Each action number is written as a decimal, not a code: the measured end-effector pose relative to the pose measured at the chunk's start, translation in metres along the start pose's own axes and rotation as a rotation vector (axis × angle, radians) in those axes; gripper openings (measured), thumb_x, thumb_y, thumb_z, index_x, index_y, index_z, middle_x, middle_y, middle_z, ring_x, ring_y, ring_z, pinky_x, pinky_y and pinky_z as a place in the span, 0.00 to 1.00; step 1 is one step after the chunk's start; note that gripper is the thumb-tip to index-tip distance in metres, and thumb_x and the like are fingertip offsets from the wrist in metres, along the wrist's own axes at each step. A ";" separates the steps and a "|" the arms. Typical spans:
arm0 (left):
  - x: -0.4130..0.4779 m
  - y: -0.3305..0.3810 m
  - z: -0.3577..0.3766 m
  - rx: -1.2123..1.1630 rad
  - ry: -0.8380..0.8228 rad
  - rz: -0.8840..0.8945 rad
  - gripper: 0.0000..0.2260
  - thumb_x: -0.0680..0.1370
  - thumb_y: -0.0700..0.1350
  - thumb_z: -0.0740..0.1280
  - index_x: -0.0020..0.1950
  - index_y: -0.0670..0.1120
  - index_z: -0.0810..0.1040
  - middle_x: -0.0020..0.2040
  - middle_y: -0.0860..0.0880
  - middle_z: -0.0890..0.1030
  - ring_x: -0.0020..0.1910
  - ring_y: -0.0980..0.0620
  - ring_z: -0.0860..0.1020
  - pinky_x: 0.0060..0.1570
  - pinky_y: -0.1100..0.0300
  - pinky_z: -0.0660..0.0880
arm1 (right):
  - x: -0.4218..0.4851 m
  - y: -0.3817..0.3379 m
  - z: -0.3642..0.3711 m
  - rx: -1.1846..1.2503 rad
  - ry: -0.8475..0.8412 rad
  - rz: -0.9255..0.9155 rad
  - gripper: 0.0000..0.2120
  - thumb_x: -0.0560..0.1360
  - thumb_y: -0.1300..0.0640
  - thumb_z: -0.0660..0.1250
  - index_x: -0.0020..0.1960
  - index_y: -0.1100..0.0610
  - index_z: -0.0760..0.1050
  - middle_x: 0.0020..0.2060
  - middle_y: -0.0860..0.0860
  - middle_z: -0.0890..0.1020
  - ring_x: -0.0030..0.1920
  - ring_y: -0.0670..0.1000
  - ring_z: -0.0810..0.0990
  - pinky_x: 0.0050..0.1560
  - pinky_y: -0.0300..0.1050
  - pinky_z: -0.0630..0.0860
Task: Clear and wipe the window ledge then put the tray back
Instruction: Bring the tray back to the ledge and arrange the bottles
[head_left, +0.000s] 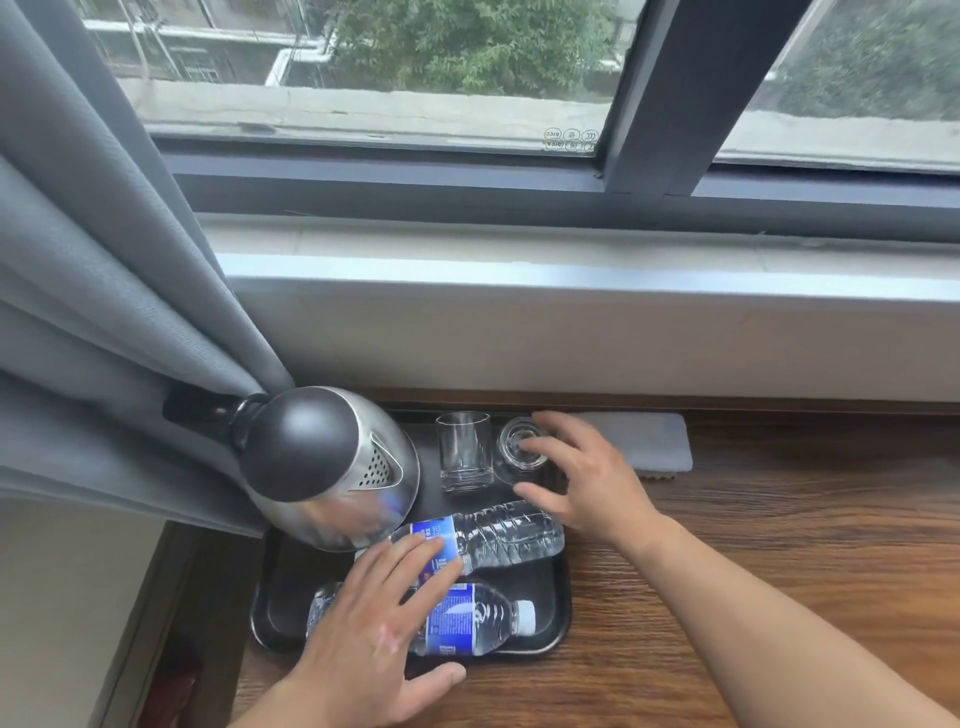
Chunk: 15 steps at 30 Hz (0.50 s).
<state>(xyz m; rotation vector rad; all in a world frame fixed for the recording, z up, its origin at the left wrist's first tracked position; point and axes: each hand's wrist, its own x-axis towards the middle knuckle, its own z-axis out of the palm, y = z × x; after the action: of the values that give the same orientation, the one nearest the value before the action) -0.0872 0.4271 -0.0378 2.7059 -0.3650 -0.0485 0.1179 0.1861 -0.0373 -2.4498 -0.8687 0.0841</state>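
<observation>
Nearest the camera, at the tray's front edge, the left hand (374, 618) lay open with straight fingers across a water bottle (467, 618) on its side, thumb by the rim, gripping nothing. The tray (288, 592) itself, dark and stiff with a raised lip, sat on the wooden desk (727, 545). A second bottle (509, 532) lay across the tray's middle. Both looked full, so they would probably be heavy, and likely to roll if the tray tipped.

On the tray's far left stood a steel kettle (322, 467), probably the heaviest load, so that side would likely sag. At the tray's far right were an upright glass (464, 451) and an upturned glass (519, 447), both fragile and smooth. The right hand (587, 483) hovered spread over the upturned one, holding nothing; whether a fingertip touched it could not be told.

The best hold seemed to be the two short rims, lifted level.

Right of the tray's far corner lay a folded grey cloth (654, 441), soft and light. Bare desk stretched right of the tray, giving room to set it down. Left of the tray a curtain (104, 312) pressed against the kettle and could snag. Beyond the tray rose a wall, then the pale window ledge (519, 244).
</observation>
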 end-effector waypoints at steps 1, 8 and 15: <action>-0.001 0.000 0.000 0.001 -0.002 0.000 0.39 0.69 0.71 0.70 0.75 0.53 0.74 0.75 0.50 0.73 0.76 0.48 0.67 0.71 0.45 0.63 | -0.001 -0.001 0.002 -0.017 -0.001 -0.002 0.18 0.73 0.43 0.73 0.60 0.50 0.81 0.66 0.52 0.79 0.64 0.54 0.79 0.60 0.54 0.81; -0.003 0.001 0.001 -0.013 -0.006 -0.020 0.39 0.70 0.72 0.68 0.75 0.53 0.73 0.76 0.51 0.72 0.76 0.48 0.68 0.71 0.45 0.63 | 0.005 0.003 0.001 -0.105 0.043 0.049 0.17 0.71 0.54 0.78 0.59 0.52 0.83 0.64 0.54 0.80 0.51 0.55 0.84 0.48 0.55 0.84; -0.004 0.002 -0.001 -0.031 -0.021 -0.037 0.39 0.70 0.73 0.66 0.76 0.54 0.71 0.76 0.51 0.72 0.76 0.49 0.68 0.70 0.47 0.63 | 0.026 -0.028 -0.003 -0.255 0.033 -0.118 0.28 0.65 0.43 0.77 0.62 0.55 0.81 0.63 0.54 0.80 0.62 0.56 0.79 0.66 0.60 0.73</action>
<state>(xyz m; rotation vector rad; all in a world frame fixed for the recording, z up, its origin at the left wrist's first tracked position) -0.0914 0.4266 -0.0356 2.6833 -0.3185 -0.0928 0.1236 0.2188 -0.0170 -2.6175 -1.0636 -0.1170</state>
